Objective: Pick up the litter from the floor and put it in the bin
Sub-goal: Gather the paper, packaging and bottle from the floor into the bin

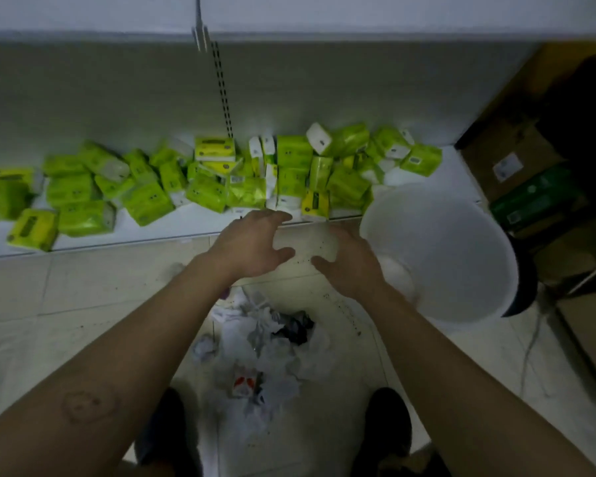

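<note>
Litter (pixel 272 342), crumpled paper and wrappers, lies heaped on the floor (pixel 83 304) between your shoes (pixel 162 428). Your left hand (pixel 252 246) and right hand (pixel 350 263) hover beyond it, fingers spread, holding nothing. Bring them lower and scoop from the pile's edges inward, then carry to the white bin (pixel 444 235) beside your right hand.

We see a smooth, matt white plastic bin (pixel 461 242) and glossy green plastic-wrapped tissue packs (pixel 145 201). The litter (pixel 272 339) looks like crumpled paper and film on a smooth tiled floor (pixel 83 287).

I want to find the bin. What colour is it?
The bin is white, best seen in the head view.
</note>
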Motion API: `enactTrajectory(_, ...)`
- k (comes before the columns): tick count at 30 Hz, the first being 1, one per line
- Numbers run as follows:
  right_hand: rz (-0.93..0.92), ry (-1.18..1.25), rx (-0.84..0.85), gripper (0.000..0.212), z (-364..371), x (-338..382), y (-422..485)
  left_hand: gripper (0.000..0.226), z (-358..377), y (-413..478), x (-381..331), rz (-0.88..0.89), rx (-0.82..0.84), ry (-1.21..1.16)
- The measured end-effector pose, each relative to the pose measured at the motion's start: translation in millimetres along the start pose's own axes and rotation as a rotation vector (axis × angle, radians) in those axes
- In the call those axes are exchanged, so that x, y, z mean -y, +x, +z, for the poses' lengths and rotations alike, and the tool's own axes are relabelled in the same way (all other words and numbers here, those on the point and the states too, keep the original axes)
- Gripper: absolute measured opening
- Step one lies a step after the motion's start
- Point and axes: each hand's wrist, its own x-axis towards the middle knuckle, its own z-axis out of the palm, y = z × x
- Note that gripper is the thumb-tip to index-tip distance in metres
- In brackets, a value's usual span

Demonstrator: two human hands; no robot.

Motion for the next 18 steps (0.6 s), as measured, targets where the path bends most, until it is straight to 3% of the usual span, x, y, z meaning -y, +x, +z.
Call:
enactTrajectory(5,-0.06,-0.038,0.075,0.078,95,-43,10,0.07,100,-14,41,-0.025,-0.011,0.034)
enactTrajectory(8,-0.088,-0.082,0.072,0.079,113,-49,-12,0.068,129,-44,45,-0.073,-0.03,0.006)
enactTrajectory(12,-0.122,-0.106,0.087,0.08,109,-51,-67,0.07,140,-107,26,-0.078,-0.028,-0.009)
enactTrajectory(18,-0.22,-0.132,0.005,0.082,89,-31,-146,0.068,114,-185,-3,-0.085,-0.197,0.036)
